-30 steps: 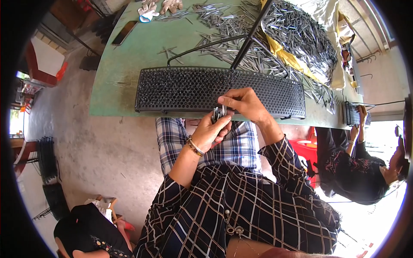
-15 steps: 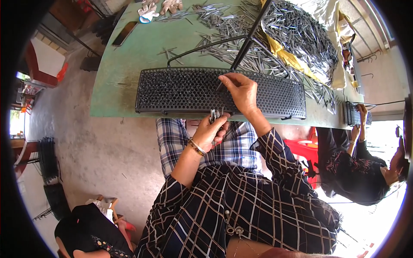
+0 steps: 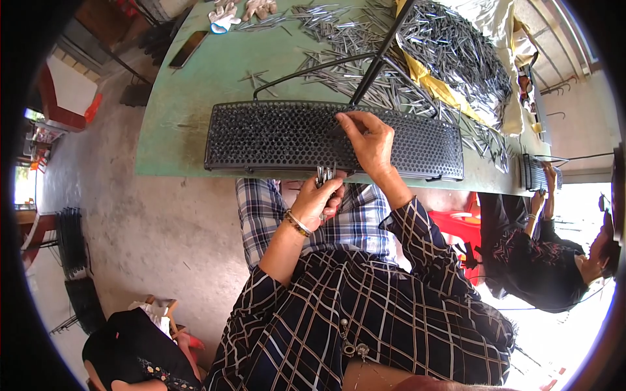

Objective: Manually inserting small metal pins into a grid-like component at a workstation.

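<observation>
Along green worktop's [image 3: 163, 146] near edge sits black perforated rack [image 3: 274, 137]. Our right hand [image 3: 373, 146] has swung off left hand [image 3: 315, 199] onto it, work likely shifting to holes! Fingers bent, knuckles up; gripping or free, we can't tell. Left, below edge, clutches metal rods [image 3: 324, 175], tips up.

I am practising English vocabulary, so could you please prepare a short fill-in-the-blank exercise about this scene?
1. The person's ____ hand holds a bunch of rods.
2. The perforated panel beneath the right hand is ____ in colour.
3. The table is ____ in colour.
4. Near the phone lie pale work ____.

Missing words: left; black; green; gloves.
</observation>
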Available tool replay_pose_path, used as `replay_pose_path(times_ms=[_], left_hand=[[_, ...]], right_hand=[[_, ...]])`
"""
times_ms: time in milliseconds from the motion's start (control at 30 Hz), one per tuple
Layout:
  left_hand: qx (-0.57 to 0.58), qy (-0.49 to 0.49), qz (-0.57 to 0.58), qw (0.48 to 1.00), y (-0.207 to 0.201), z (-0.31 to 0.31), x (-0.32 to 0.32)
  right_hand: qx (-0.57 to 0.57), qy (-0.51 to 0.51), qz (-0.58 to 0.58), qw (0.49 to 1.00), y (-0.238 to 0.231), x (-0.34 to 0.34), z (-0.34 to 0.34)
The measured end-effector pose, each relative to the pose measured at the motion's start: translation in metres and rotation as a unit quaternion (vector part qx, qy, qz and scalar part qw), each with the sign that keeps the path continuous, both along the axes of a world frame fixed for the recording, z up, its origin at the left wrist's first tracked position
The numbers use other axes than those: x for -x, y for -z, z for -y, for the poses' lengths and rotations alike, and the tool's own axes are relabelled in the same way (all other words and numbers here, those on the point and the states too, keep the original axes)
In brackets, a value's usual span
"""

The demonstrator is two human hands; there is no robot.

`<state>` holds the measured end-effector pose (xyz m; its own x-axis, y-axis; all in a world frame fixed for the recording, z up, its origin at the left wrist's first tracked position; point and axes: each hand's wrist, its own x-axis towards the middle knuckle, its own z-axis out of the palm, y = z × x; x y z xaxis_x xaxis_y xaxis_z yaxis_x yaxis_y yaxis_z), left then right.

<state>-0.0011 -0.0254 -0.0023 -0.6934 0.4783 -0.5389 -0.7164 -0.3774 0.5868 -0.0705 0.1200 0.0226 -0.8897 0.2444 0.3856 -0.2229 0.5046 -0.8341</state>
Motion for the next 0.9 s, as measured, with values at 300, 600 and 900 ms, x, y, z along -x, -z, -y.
replay_pose_path(times_ms=[300,600,900], left_hand=[[-0.012,-0.008,0.013,1.000,-0.001,0.001,0.001],[-0.001,-0.004,-0.002,1.000,-0.004,0.000,0.001],[-0.011,-0.012,0.001,1.000,-0.001,0.000,0.000]], right_hand=[[-0.042,-0.033,-0.023,0.998,0.007,-0.002,0.005],[-0.115,-0.087,-0.065,0.987,0.005,0.001,0.003],[-0.132,-0.102,-0.016,0.986,0.009,-0.002,0.004]])
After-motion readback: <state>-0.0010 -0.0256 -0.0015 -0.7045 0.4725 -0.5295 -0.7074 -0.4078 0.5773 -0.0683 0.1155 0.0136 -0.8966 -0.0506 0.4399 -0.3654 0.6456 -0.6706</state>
